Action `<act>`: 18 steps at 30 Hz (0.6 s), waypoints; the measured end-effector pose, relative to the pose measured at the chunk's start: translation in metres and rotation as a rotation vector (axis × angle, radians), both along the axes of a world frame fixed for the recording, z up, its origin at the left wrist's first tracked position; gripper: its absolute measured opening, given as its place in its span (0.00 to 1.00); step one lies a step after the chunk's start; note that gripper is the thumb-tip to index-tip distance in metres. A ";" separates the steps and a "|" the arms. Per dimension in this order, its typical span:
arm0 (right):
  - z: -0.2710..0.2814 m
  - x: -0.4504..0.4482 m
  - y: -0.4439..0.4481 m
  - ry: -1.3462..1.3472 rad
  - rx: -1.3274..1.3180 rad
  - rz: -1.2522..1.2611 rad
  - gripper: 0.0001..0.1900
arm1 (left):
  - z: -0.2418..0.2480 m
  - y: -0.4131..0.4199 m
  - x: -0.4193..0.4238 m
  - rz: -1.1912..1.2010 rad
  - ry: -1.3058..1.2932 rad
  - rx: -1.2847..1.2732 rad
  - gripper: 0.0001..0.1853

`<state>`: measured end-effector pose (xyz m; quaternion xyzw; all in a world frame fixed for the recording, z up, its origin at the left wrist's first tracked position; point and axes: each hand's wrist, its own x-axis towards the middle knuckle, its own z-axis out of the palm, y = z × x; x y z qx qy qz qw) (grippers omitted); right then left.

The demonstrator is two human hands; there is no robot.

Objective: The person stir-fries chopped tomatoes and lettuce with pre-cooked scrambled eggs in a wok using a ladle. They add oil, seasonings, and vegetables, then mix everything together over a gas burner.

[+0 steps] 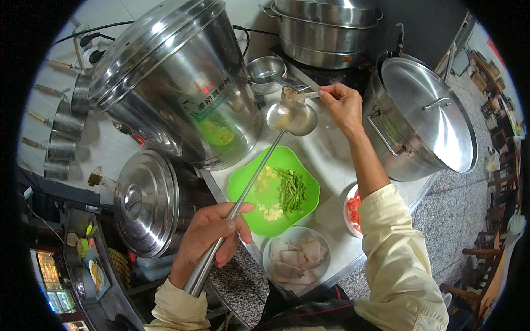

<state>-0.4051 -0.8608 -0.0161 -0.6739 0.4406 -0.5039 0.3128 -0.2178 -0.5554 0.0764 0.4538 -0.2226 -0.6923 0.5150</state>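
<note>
My left hand [219,233] grips the long handle of a metal ladle [292,119], whose bowl hangs beyond the green tray with a little pale yellowish residue inside. In my right hand [343,105] is the end of a short white handle [312,94], its other end at the mouth of a small brownish jar [292,96] behind the ladle. Below the ladle's handle sits a bright green tray [244,182] with cut green peppers [293,190], garlic slices [267,173] and chopped garlic [272,212]. Nearer me is a white plate [325,244] of pale sliced meat [292,262].
A bowl of cut red pieces [354,211] is partly hidden by my right sleeve. Tall steel pots flank the table: a large lidded one [178,91] left, another [418,116] right. A steamer pot [329,35] and small metal pan [266,68] stand behind. Strainers [68,120] hang left.
</note>
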 end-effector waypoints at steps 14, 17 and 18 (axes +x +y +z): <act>-0.046 0.069 -0.095 0.517 0.070 -0.030 0.07 | 0.007 0.014 0.008 -0.004 -0.137 0.131 0.25; -0.052 0.071 -0.101 0.466 0.093 0.015 0.08 | 0.006 0.015 0.010 0.016 -0.113 0.144 0.25; -0.052 0.070 -0.102 0.459 0.081 0.012 0.08 | 0.005 0.015 0.010 0.024 -0.104 0.140 0.25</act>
